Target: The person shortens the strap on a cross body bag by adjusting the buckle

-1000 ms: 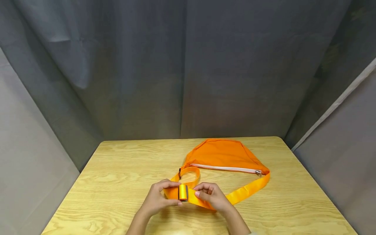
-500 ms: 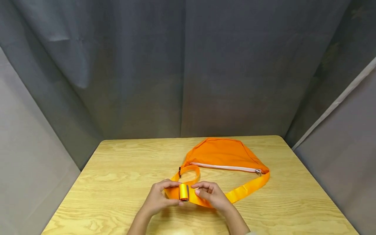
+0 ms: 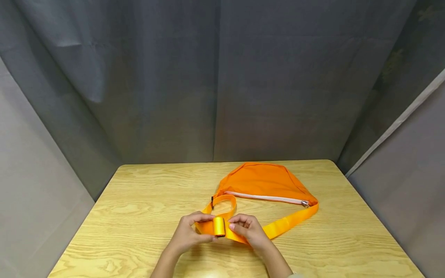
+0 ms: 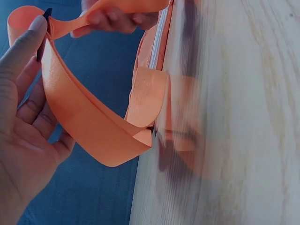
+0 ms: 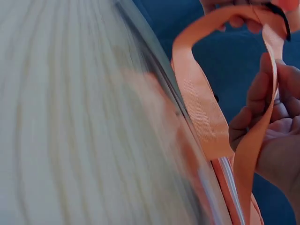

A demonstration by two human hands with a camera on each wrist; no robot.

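An orange waist bag (image 3: 267,179) lies flat at the table's back right, its white zipper (image 3: 264,197) facing me. Its strap (image 3: 283,226) runs from the right corner round to the front. My left hand (image 3: 187,234) grips a black strap slider (image 4: 45,35) by its edges, thumb on one side and fingers on the other. A raised loop of webbing (image 3: 218,226) bulges through that slider. Just to its right, my right hand (image 3: 251,231) pinches the strap between thumb and curled fingers. In the left wrist view the held webbing hangs in a fold above the table.
The wooden table (image 3: 139,227) carries the bag and strap. A curled strap loop (image 3: 232,204) and a small black fitting (image 3: 212,202) lie beyond my hands, near the bag's left corner. Grey curtains (image 3: 167,85) stand behind the table, with pale panels at both sides.
The webbing loop in the slider has grown a little wider and shifted slightly right. Both hands stay in nearly the same place, still holding slider and strap.
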